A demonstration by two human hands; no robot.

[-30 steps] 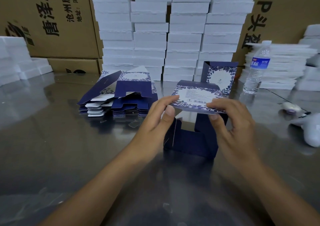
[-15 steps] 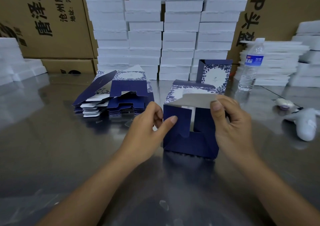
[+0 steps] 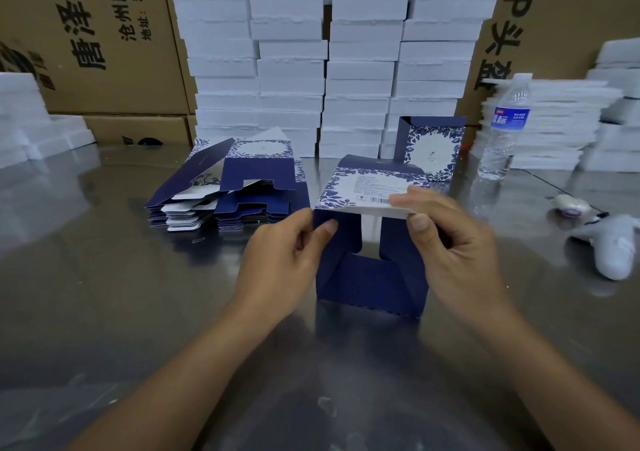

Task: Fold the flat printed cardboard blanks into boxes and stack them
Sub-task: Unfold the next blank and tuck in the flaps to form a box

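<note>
The navy-blue printed cardboard box, partly folded, stands at the centre of the grey metal table. Its near end is open, with the flaps half turned in. Left hand: grip closed on the box's left side flap, thumb on the flap's front face. Right hand: grip closed on the white floral-printed top flap, thumb beneath, fingers above. A pile of flat navy-blue cardboard blanks lies behind and to the left, apart from the box. One assembled floral-printed box stands upright behind, to the right. A clear plastic water bottle stands near its right side. Stacked white foam slabs line the table's rear.
</note>
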